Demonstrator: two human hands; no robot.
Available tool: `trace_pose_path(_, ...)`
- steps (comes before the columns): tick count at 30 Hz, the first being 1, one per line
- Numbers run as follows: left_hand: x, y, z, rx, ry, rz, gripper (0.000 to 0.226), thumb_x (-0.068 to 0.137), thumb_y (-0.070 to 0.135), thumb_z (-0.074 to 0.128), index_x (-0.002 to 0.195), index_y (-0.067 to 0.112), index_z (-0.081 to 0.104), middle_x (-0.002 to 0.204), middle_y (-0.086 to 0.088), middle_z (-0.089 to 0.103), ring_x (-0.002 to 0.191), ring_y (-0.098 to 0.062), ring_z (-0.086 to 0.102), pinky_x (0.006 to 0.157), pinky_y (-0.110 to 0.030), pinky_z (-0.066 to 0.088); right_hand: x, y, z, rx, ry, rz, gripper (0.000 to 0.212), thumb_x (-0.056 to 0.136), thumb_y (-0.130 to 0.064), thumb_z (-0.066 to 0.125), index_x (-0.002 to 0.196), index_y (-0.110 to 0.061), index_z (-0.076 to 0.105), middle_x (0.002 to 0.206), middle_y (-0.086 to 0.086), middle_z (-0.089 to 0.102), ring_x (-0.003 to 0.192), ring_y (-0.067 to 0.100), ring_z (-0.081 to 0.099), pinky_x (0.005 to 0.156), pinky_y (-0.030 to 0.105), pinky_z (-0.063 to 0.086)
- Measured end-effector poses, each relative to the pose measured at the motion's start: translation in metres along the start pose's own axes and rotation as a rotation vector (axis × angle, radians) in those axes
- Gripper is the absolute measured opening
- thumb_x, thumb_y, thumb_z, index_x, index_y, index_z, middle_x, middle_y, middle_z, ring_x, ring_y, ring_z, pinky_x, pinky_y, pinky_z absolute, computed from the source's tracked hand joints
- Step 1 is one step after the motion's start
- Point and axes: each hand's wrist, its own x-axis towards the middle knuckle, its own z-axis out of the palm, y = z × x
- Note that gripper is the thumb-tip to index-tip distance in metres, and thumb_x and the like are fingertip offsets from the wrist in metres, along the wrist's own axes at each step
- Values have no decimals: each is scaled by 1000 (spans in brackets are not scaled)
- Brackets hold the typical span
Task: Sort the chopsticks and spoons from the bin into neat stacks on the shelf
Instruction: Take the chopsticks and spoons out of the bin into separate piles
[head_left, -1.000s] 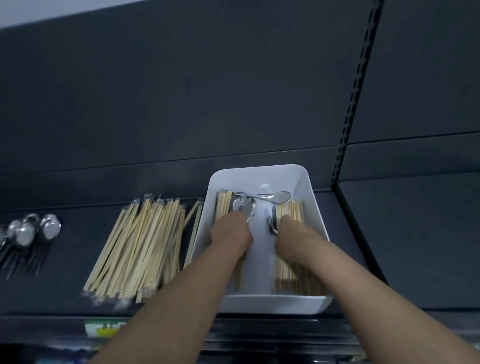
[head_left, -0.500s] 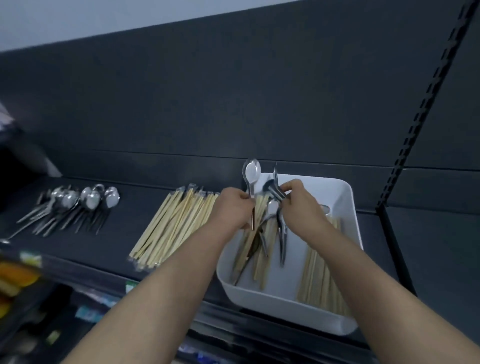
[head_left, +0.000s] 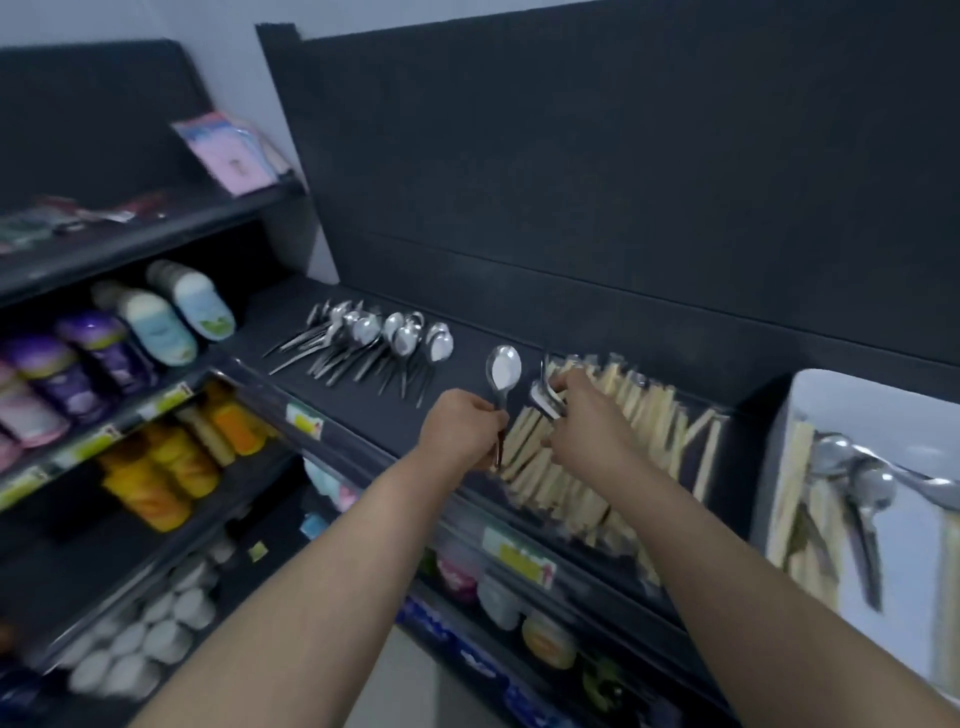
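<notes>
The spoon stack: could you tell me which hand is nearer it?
Left. The left hand, holding a spoon, is right of the spoon stack; the right hand is farther right, over the chopsticks.

- No text, number or brand is legible in the head view.
- Price tags (head_left: 305, 420) on the front edge of the shelf (head_left: 363, 410): print blurred, unreadable.
- Bottle labels (head_left: 156, 325) on the left rack: graphics only, wording unreadable.
- Pink packet (head_left: 234, 156), upper rack: print too small to read.

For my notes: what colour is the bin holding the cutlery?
The bin is white; head view.
</notes>
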Motion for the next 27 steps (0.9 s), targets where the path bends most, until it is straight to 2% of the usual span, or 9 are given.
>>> trace_pose_path(2,19,-23,-38,-30,-8,-52,31,91,16,65,61,9,58,42,-1,47,44,-21,48,57,-32,49,13,-24,33,-82,-33,13,44,85,1,53,124,-17,41,100,7,57,83,24,56,64,31,44)
trace_pose_path(5,49,-52,-92,-38,-35,-94,24,91,16,65,69,8,59,53,-7,50,46,-21,47,57,-30,47,34,-59,80,-153,-69,23,45,87,0,54,128,-14,41,113,11,59,93,26,57,67,31,43)
trace_pose_path(9,88,-77,-143,-49,-50,-102,20,90,15,66,74,7,58,59,-9,47,47,-20,43,59,-31,46,66,-95,123,-167,-58,19,45,87,1,51,129,-13,41,115,12,57,97,25,55,70,29,42)
trace_pose_path(13,120,-89,-166,-41,-51,-94,25,89,14,64,68,7,54,54,-9,43,46,-20,41,62,-33,44,96,-113,144,-173,-34,25,45,84,5,48,126,-11,43,107,13,58,88,25,53,65,30,39)
trace_pose_path(17,154,-92,-171,-27,-38,-106,34,92,12,62,61,9,48,49,-6,39,39,-18,38,52,-26,38,133,-116,155,-215,58,24,44,80,10,45,121,-8,47,100,13,60,85,27,54,66,32,41)
trace_pose_path(19,170,-91,-170,3,-36,-106,48,92,11,62,51,14,38,41,-1,31,35,-18,33,50,-25,34,152,-115,163,-264,70,31,42,81,10,45,119,-8,47,103,13,59,83,25,50,67,32,40)
trace_pose_path(21,185,-88,-171,45,-47,-118,53,92,12,62,48,16,34,38,1,30,34,-18,32,49,-25,33,172,-118,171,-305,41,43,43,83,9,45,123,-7,46,113,15,56,91,29,55,71,34,42)
trace_pose_path(24,210,-85,-177,141,-36,-118,52,92,16,62,47,16,36,40,-1,36,36,-20,37,48,-24,36,202,-127,187,-323,-88,35,45,89,0,49,133,-8,43,133,16,44,113,35,53,86,39,46)
trace_pose_path(27,237,-86,-184,209,20,-87,40,90,22,62,53,13,49,47,-5,48,47,-23,50,56,-32,48,225,-133,201,-344,-165,5,35,95,-24,52,129,-15,51,133,8,43,115,27,51,87,37,47)
